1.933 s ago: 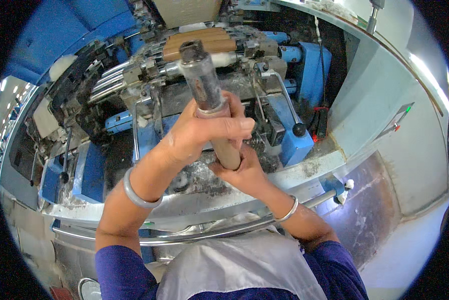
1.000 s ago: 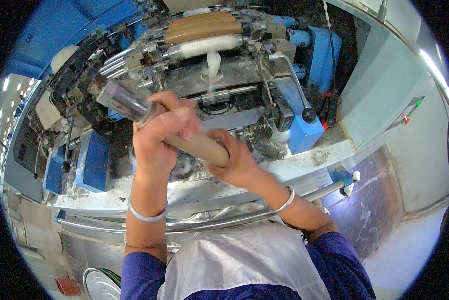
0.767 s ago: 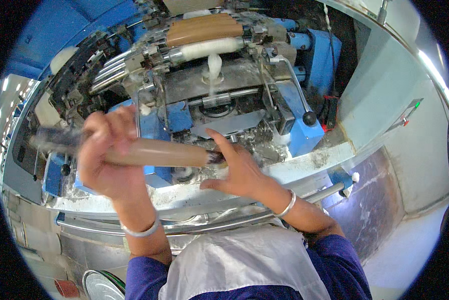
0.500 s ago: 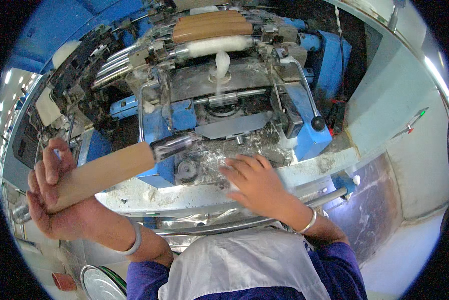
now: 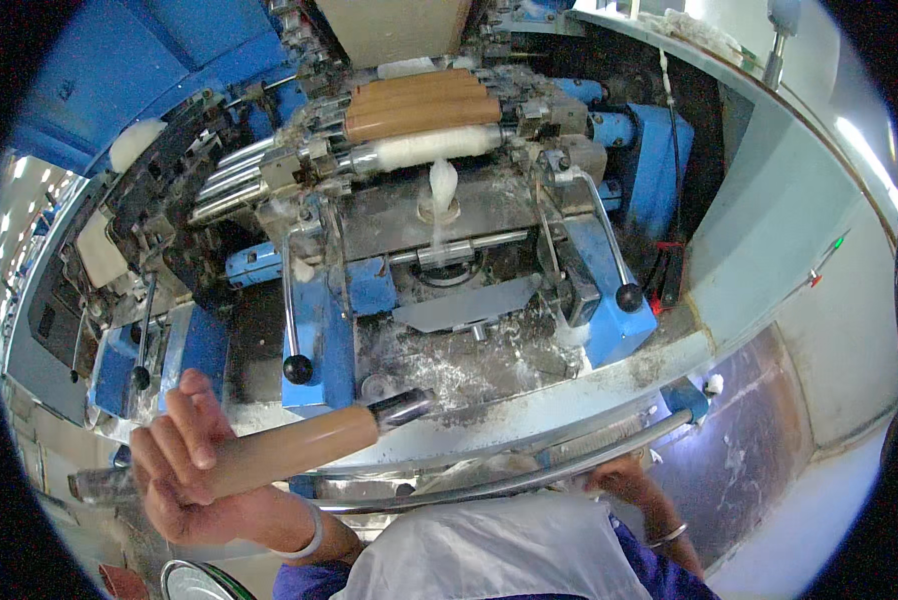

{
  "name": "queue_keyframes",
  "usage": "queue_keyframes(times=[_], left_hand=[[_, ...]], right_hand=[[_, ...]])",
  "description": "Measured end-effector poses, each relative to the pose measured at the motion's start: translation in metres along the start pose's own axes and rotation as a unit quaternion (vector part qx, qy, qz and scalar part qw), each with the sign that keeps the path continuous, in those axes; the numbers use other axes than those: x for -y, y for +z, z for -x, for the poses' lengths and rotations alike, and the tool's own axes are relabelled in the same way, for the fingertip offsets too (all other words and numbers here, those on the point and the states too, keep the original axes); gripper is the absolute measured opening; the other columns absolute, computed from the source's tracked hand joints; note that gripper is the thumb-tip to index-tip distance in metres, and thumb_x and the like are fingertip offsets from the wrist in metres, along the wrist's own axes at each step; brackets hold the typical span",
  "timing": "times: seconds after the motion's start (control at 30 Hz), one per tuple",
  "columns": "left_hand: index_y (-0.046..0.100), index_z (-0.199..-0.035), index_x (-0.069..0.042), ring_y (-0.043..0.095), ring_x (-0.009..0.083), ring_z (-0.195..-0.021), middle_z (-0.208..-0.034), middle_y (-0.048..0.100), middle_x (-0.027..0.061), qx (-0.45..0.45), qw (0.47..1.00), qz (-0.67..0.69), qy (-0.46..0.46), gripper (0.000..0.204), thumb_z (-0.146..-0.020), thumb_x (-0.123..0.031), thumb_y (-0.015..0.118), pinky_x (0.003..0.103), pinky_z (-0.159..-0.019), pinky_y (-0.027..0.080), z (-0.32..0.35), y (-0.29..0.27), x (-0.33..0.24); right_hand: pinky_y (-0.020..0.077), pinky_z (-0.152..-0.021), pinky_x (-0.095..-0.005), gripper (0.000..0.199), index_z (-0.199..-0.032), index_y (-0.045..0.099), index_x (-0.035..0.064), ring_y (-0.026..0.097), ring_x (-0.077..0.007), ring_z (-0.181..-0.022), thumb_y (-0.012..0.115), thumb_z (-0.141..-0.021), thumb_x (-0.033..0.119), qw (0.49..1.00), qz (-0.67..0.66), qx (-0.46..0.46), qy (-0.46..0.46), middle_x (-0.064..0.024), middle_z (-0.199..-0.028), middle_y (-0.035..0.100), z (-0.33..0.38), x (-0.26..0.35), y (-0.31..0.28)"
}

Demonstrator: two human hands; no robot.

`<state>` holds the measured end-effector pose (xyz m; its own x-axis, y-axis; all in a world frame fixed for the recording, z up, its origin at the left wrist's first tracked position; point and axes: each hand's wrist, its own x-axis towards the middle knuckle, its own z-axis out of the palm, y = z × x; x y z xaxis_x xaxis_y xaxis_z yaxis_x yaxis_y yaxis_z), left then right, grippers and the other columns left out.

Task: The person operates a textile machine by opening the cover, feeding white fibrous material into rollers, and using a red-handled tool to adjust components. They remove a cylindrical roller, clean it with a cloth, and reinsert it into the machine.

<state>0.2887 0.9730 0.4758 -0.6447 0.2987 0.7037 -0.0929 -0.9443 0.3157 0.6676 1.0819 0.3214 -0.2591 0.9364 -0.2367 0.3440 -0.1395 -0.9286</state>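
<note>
Gripping the tan roller (image 5: pixel 279 452) in your clenched left hand (image 5: pixel 184 470), you have carried it clear of the blue machine (image 5: pixel 449 250); your right hand (image 5: pixel 619 480) has dropped to the rail (image 5: pixel 529 470), its grip unclear.

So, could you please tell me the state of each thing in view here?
Tan roller: off the machine, held level in the left hand.
Right hand: low by the curved rail, grip hidden.
Rollers on the machine: seated.
White fibre strand: hanging down.
Black-knobbed levers: down.
</note>
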Motion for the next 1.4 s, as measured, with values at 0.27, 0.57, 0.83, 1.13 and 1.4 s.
queue_keyframes(times=[0.27, 0.57, 0.83, 1.13, 1.4], left_hand=[[0.030, -0.064, -0.016, 0.037, 0.0164, -0.065, -0.054, 0.030, -0.0002, 0.031, 0.996, -0.038, -0.079, 0.025, -0.072, -0.022, 0.053, 0.041, -0.093, 0.030, 0.012, 0.012, 0.032], [0.057, -0.091, 0.000, 0.059, 0.0289, -0.081, -0.089, 0.063, 0.0168, 0.132, 0.975, -0.166, -0.060, 0.029, -0.079, -0.026, 0.055, 0.052, -0.096, 0.036, 0.026, 0.034, 0.062], [0.061, -0.076, -0.006, 0.062, 0.0262, -0.086, -0.078, 0.066, 0.0102, 0.374, 0.903, 0.095, -0.190, 0.028, -0.085, -0.028, 0.048, 0.046, -0.091, 0.038, 0.058, 0.061, 0.088], [0.055, -0.074, -0.009, 0.053, 0.0211, -0.072, -0.066, 0.055, 0.0039, 0.399, 0.853, 0.166, -0.291, 0.024, -0.086, -0.029, 0.048, 0.045, -0.083, 0.037, 0.124, 0.103, 0.115], [0.056, -0.071, -0.011, 0.052, 0.0203, -0.065, -0.066, 0.055, 0.0040, 0.504, 0.793, 0.087, -0.330, 0.019, -0.082, -0.027, 0.059, 0.041, -0.076, 0.039, 0.221, 0.132, 0.136]], right_hand=[[0.0490, -0.076, -0.0345, 0.019, -0.100, 0.065, 0.0033, 0.062, -0.0227, -0.088, 0.060, -0.085, 0.014, 0.980, -0.056, 0.186, 0.027, -0.0106, -0.095, 0.067, -0.019, -0.062, 0.049], [0.0496, -0.073, -0.0317, 0.018, -0.099, 0.065, 0.0009, 0.061, -0.0188, -0.083, 0.058, -0.089, 0.015, 0.915, -0.211, 0.320, -0.123, -0.0086, -0.091, 0.067, -0.050, -0.117, 0.111], [0.0476, -0.074, -0.0327, 0.015, -0.095, 0.064, 0.0041, 0.061, -0.0175, -0.087, 0.062, -0.086, 0.016, 0.951, 0.041, -0.256, -0.167, -0.0083, -0.095, 0.066, 0.043, -0.067, -0.015], [0.0430, -0.066, -0.0381, 0.042, -0.061, 0.064, 0.0089, 0.061, -0.0291, -0.066, 0.053, -0.087, 0.040, 0.857, 0.409, -0.152, -0.275, -0.0102, -0.066, 0.064, -0.035, -0.066, -0.044], [0.0359, -0.066, -0.0439, 0.037, -0.056, 0.066, 0.0164, 0.059, -0.0233, -0.055, 0.051, -0.086, 0.031, 0.861, 0.404, -0.129, -0.282, -0.0068, -0.053, 0.061, -0.055, -0.089, -0.038]])
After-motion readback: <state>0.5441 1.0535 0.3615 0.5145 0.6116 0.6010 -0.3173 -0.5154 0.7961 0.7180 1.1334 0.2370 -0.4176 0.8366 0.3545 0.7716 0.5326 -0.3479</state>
